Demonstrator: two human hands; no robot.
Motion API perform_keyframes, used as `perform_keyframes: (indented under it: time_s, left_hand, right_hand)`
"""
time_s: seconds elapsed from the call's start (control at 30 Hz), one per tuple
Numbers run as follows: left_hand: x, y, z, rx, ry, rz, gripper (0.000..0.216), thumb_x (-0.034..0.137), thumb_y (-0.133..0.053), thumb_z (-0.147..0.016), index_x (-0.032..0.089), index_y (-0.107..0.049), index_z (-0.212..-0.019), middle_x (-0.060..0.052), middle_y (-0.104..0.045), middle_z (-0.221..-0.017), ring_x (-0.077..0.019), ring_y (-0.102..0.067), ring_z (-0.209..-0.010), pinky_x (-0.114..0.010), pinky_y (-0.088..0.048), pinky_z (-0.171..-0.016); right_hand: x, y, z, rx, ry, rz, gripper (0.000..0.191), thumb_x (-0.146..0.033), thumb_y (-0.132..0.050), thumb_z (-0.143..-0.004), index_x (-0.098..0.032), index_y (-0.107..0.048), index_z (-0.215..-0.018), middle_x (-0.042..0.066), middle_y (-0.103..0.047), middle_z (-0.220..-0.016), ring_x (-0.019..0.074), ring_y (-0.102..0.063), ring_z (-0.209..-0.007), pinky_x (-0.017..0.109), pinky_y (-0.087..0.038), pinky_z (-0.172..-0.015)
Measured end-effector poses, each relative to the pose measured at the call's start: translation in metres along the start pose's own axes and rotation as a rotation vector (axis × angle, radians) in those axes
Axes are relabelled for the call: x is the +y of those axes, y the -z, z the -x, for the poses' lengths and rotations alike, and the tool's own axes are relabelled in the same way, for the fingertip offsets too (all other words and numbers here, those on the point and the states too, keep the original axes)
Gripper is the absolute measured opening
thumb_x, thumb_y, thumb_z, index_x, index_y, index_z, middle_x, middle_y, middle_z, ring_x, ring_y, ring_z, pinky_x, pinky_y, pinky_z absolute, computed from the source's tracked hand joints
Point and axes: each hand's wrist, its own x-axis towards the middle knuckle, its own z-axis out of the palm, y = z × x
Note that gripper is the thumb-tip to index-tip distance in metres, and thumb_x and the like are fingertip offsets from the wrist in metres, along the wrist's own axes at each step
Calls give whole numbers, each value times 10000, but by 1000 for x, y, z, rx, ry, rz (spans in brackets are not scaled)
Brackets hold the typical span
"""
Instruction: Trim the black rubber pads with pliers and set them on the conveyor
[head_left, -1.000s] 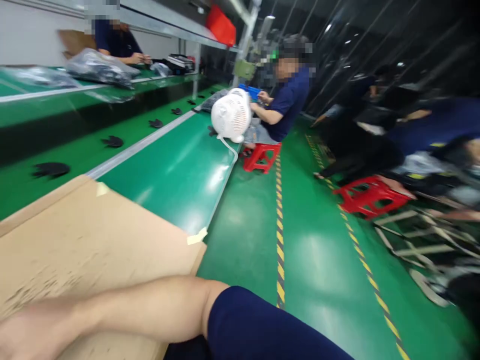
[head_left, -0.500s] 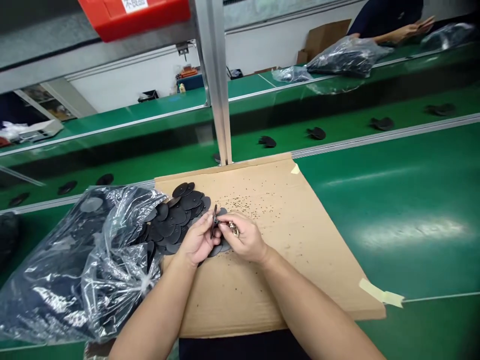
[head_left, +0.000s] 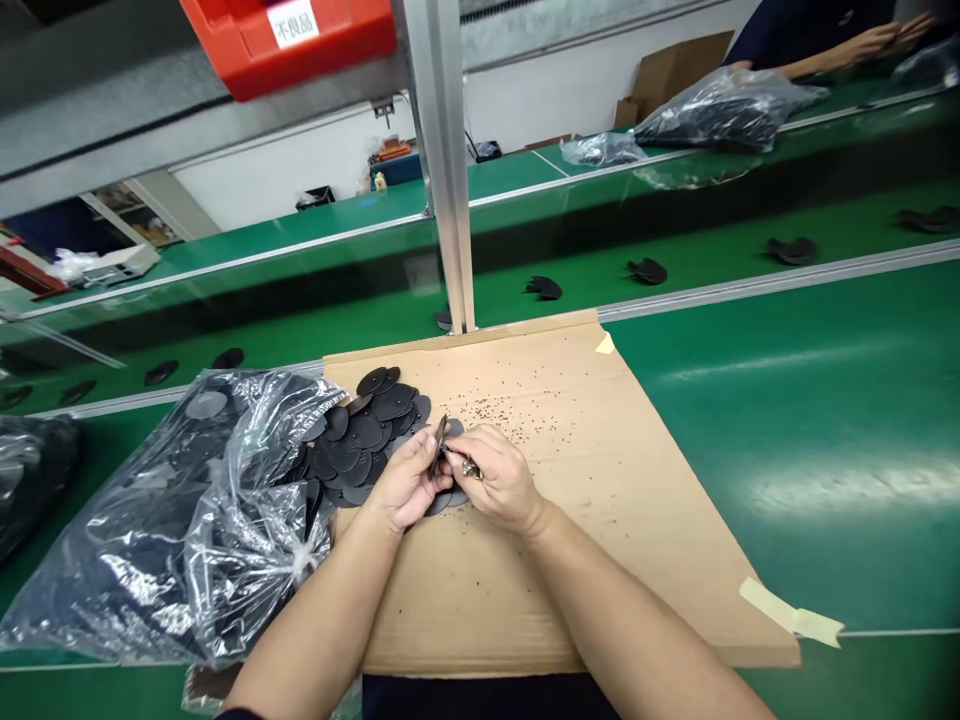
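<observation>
My left hand [head_left: 405,485] pinches a thin black disc [head_left: 439,444] held edge-on above a cardboard sheet [head_left: 585,480]. Close against it, my right hand [head_left: 499,480] grips a small metal tool [head_left: 466,464] whose tip touches the disc. A pile of similar black discs [head_left: 367,430] lies just left of my hands, spilling from a clear plastic bag [head_left: 187,520]. Small dark crumbs [head_left: 517,410] are scattered over the cardboard beyond my right hand.
A metal post [head_left: 448,170] rises behind the cardboard, with a red bin [head_left: 292,35] on the shelf above. Black parts [head_left: 649,270] ride the green conveyor belt [head_left: 675,240] behind. Bagged parts [head_left: 712,110] and another person's arm [head_left: 847,45] are at the far right.
One second ago the view faced sideways down the aisle at seated workers. Since half a second ago, both hands stay on the disc and tool; the view has shifted slightly.
</observation>
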Motion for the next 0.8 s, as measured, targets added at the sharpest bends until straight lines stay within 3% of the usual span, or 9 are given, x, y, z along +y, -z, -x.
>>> perform_keyframes:
  time_s: [0.1,0.23,0.33,0.4,0.47,0.57,0.67,0.8]
  left_hand:
    - [18,-7,0,97,-132,-38,485,198,-848,-615,147,-623,-1041,-55,-637,-908,-128,-612,-704,-203,-534,-598]
    - [71,1,-21,328,-441,-314,533,177,-790,-635,174,-594,-1130,-77,-640,-1065,-206,-631,-892,-315,-549,-773]
    - [125,23,-55,586,-737,-871,397,213,-688,-744,175,-625,-1135,-73,-639,-1081,-242,-603,-998,-392,-482,-937]
    - [159,37,-80,718,-829,-1321,306,186,-609,-806,170,-652,-1108,-80,-616,-1143,-253,-545,-1118,-387,-389,-1044]
    - [183,46,-104,776,-747,-1614,398,168,-601,-812,157,-599,-1211,-105,-525,-1293,-257,-469,-1224,-354,-336,-1082]
    - [193,43,-140,792,-583,-1695,507,224,-648,-805,99,-532,-1283,-182,-469,-1340,-301,-450,-1243,-377,-345,-1064]
    - [173,22,-179,722,-450,-1672,434,309,-635,-836,107,-580,-1217,-178,-587,-1193,-304,-529,-1158,-382,-392,-1009]
    - [135,-13,-227,640,-330,-1611,547,433,-699,-778,135,-560,-1215,-182,-598,-1189,-325,-529,-1162,-392,-411,-974]
  right_hand:
    - [9,1,1,134,-176,-92,157,-236,-530,-908,-179,-614,-1027,60,-607,-856,171,-568,-770,318,-492,-693]
    - [32,6,2,480,-398,-68,233,-331,-556,-897,-149,-605,-1034,61,-599,-833,169,-579,-735,315,-509,-671]
    - [46,8,0,631,-457,33,256,-351,-574,-883,-137,-616,-1017,65,-612,-831,173,-589,-746,331,-514,-728]
    - [51,7,-2,641,-441,88,252,-348,-574,-881,-135,-623,-1005,65,-616,-823,174,-589,-742,333,-514,-739]
    - [52,6,-4,613,-404,123,234,-335,-570,-882,-137,-625,-996,63,-615,-815,173,-586,-739,328,-512,-732]
    - [52,3,-3,591,-374,149,205,-309,-571,-885,-144,-620,-997,55,-607,-812,169,-581,-740,319,-505,-729]
    - [55,1,-1,604,-390,169,199,-308,-577,-885,-149,-610,-1000,48,-590,-815,166,-574,-745,319,-496,-740]
    - [58,0,1,578,-377,193,198,-302,-576,-885,-154,-597,-1016,45,-575,-837,164,-562,-750,316,-482,-737]
